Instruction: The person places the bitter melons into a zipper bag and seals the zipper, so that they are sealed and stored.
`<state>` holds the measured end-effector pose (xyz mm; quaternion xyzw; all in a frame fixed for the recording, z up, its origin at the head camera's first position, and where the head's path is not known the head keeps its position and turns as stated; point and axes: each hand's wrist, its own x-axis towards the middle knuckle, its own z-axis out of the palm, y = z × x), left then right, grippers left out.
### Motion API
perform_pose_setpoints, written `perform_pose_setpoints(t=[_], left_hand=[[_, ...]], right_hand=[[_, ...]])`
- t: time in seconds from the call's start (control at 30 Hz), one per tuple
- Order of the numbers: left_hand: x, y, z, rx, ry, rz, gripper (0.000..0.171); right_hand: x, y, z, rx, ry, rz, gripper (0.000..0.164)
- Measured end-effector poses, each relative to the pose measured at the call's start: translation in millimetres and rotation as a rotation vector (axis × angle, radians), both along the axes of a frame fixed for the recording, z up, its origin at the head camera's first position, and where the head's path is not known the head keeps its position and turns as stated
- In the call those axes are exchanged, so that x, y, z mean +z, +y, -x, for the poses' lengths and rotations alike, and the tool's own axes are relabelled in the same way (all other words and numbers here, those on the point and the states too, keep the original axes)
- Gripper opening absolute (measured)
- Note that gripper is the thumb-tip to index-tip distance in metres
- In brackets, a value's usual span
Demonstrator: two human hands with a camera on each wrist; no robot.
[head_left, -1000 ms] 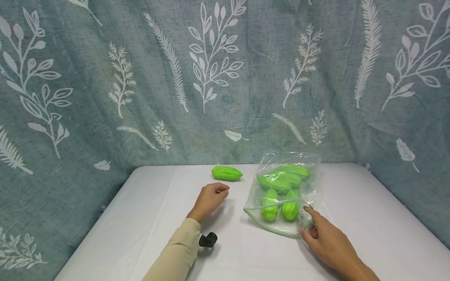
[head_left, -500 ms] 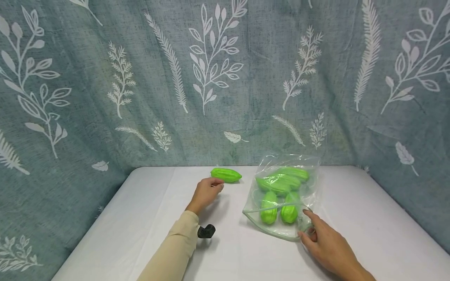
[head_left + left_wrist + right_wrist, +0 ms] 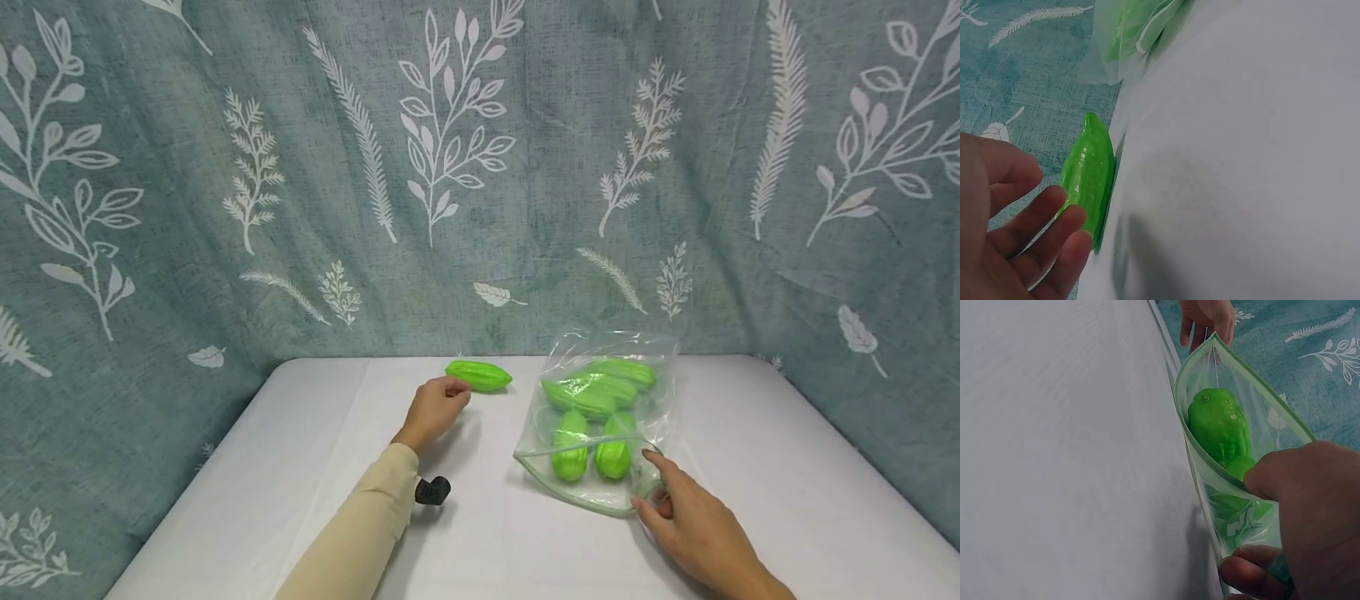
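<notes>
A bright green ridged gourd [image 3: 480, 376] lies on its side near the table's back edge. My left hand [image 3: 437, 412] is right at its near left side, fingers loosely bent, thumb apart from them. In the left wrist view the fingertips [image 3: 1074, 219] overlap the lower part of the gourd [image 3: 1089, 178], with nothing gripped. To the right lies a clear zip bag [image 3: 536, 433] holding several similar green gourds [image 3: 572, 454]. My right hand [image 3: 697, 521] holds the bag's mouth at its right corner; the right wrist view shows the mouth [image 3: 1266, 387] spread apart.
A white cloth [image 3: 225, 517] covers the table. Behind it and at both sides hangs a blue-green curtain [image 3: 540, 167] with white leaf prints. A black wrist camera mount [image 3: 432, 491] sticks out from the left sleeve [image 3: 352, 533].
My left hand has moved a little left and back, up to the loose gourd. My right hand keeps its hold on the bag, and the gourds have stayed where they were.
</notes>
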<state>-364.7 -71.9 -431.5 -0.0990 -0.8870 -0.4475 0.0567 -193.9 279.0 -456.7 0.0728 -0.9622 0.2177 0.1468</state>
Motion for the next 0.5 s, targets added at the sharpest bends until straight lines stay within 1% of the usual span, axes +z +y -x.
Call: perform_pose_setpoints(t=[0.1, 0.27, 0.4, 0.5], left_hand=[[0.0, -1, 6.5, 0.002, 0.013, -0.013, 0.025], [-1.4, -2, 17.9, 0.029, -0.002, -0.086, 0.025], [-2.9, -2, 25.1, 0.063, -0.026, -0.197, 0.027], [-4.8, -3, 29.1, 0.115, -0.056, -0.304, 0.028]], right_hand=[[0.9, 0, 1.5, 0.0, -0.006, -0.001, 0.068], [2.1, 0, 2.3, -0.001, -0.027, 0.001, 0.068], [2.3, 1, 0.9, -0.01, -0.045, 0.008, 0.068], [1.7, 0, 1.6, -0.01, -0.061, 0.012, 0.068]])
